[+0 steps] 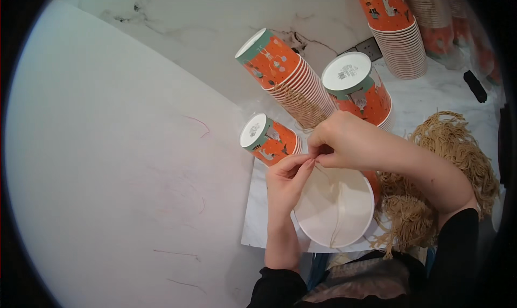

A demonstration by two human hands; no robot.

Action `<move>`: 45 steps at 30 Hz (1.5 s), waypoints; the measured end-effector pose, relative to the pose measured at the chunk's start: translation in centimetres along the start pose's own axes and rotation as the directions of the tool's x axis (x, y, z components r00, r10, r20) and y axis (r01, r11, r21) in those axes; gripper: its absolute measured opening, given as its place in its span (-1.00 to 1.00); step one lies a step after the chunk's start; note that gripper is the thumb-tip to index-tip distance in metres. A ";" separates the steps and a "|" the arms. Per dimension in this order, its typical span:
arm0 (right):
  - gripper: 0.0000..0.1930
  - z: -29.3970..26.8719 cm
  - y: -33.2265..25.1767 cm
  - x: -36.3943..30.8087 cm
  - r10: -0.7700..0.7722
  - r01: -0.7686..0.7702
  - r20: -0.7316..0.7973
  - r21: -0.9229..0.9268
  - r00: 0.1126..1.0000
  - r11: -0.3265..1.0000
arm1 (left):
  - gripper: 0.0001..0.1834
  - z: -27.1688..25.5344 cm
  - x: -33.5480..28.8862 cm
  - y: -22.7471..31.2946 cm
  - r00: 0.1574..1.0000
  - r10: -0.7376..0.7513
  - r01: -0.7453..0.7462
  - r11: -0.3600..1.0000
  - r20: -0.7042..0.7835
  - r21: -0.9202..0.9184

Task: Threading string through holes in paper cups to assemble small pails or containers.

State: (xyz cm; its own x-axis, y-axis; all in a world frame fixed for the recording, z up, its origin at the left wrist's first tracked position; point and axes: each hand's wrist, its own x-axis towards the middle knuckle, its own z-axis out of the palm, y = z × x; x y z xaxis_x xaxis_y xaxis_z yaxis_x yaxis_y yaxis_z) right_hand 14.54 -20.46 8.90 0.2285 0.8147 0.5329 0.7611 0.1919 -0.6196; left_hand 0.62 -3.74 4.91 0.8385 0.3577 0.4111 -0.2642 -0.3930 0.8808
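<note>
Right in front of me a large paper tub [353,216] faces up, its white inside showing and a bit of orange outer wall at the right. A thin tan string [338,211] trails from my fingertips down into it and across its near rim. My left hand [285,181] pinches the string above the tub's far left edge. My right hand [342,138] meets it fingertip to fingertip, pinching the string too. What lies between the touching fingertips is too small to make out. Just beyond my left hand, a short stack of orange and green paper tubs [277,138] lies tilted.
A big tangled heap of tan strings [452,146] lies by my right forearm. Behind stand a tall leaning tub stack [291,74], an upside-down tub [366,100] and another stack [398,44]. A black object [475,87] lies at right. A white wall [118,146] bounds the left.
</note>
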 end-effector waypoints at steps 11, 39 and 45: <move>-0.89 1.8 2.5 0.6 0.043 -0.008 0.198 -0.175 0.979 0.984 | -0.87 0.2 0.3 -2.0 0.983 -0.125 0.122 0.992 -0.137 -0.031; -0.89 3.5 3.3 1.4 0.314 -0.306 0.020 0.299 0.949 0.904 | -0.90 -1.0 -1.3 -1.0 0.981 -0.183 0.191 0.972 -0.069 0.135; -0.88 4.1 2.9 1.0 0.211 -0.211 -0.126 0.015 0.969 0.977 | -0.86 -0.5 -1.0 -1.6 0.986 0.021 0.011 0.981 -0.166 0.191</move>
State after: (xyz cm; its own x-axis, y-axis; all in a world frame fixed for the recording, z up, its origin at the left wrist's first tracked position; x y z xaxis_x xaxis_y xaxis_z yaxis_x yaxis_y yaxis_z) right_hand 14.50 -16.78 5.26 0.4584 0.7614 0.4584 0.6868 0.0239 -0.7265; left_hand -0.06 -3.03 3.25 0.7422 0.4848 0.4626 -0.1585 -0.5438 0.8241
